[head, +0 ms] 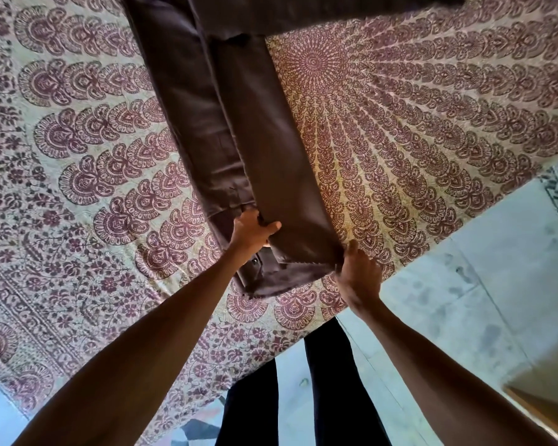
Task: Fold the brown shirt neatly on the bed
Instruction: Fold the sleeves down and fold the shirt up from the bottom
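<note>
Our left hand (253, 231) and right hand (358, 278) each pinch the near end of the brown shirt (239, 123); long strip runs from the bed (400, 123) near edge straight toward its far edge.

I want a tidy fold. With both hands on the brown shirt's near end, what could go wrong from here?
The left hand and right hand grip the upper layer of the brown shirt; the layer beneath may bunch. Its near end lies near the edge of the bed and could slide off.
</note>
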